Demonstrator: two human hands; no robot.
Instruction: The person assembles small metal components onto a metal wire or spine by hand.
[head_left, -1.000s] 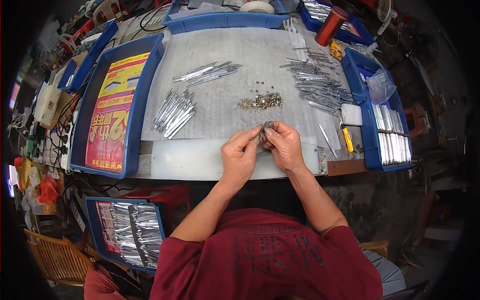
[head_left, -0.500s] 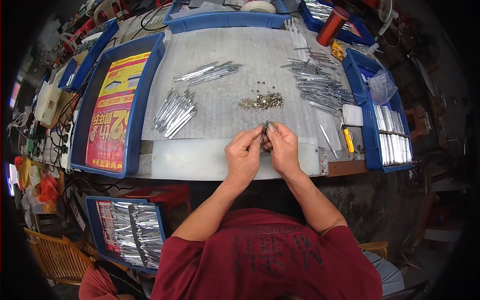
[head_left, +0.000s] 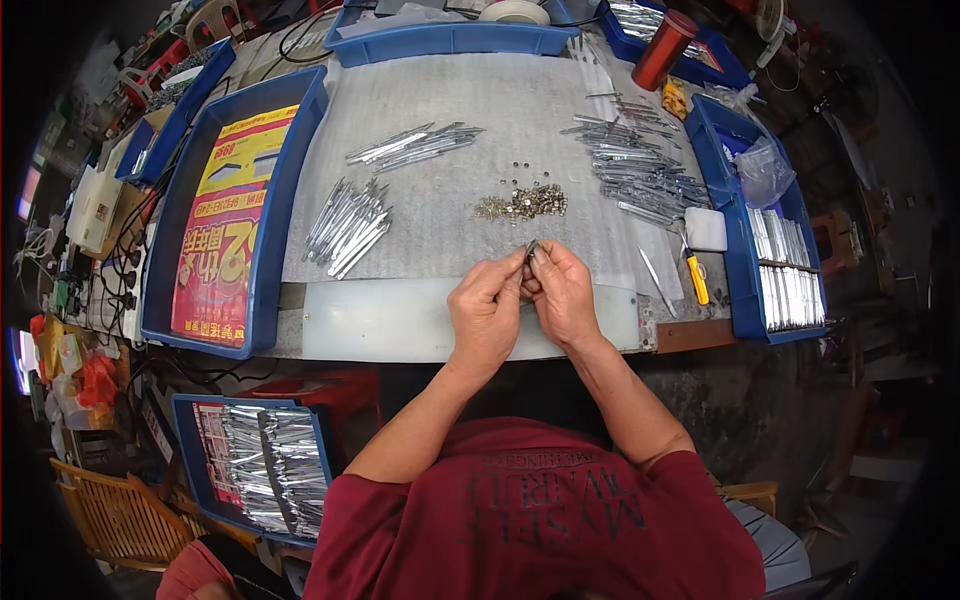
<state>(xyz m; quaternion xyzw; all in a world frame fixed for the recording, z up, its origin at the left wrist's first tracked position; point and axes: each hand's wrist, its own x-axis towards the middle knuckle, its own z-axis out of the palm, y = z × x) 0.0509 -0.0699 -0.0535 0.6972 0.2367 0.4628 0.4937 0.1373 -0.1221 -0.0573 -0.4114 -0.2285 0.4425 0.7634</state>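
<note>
My left hand [head_left: 485, 308] and my right hand [head_left: 565, 300] meet over the near edge of the table, fingers pinched together. A small dark metal piece [head_left: 531, 250] shows between the fingertips of both; its exact kind is too small to tell. Just beyond the hands lies a heap of tiny brass-coloured and silver metal parts [head_left: 535, 204]. Narrow silver metal strips form a pile [head_left: 348, 228] on the left and a smaller group [head_left: 418, 147] behind it. On the right is a larger pile of similar strips [head_left: 640, 170].
A pale panel [head_left: 380, 320] lies along the near edge under my wrists. Right of it are a yellow-handled tool [head_left: 697, 278], a thin metal rod [head_left: 656, 283] and a white block [head_left: 706, 230]. Blue trays [head_left: 262, 300] flank the work area; a red cylinder [head_left: 664, 52] stands at the back right.
The small metal piece has turned slightly between my fingertips. Both hands stay in nearly the same place, and the piles look unchanged.
</note>
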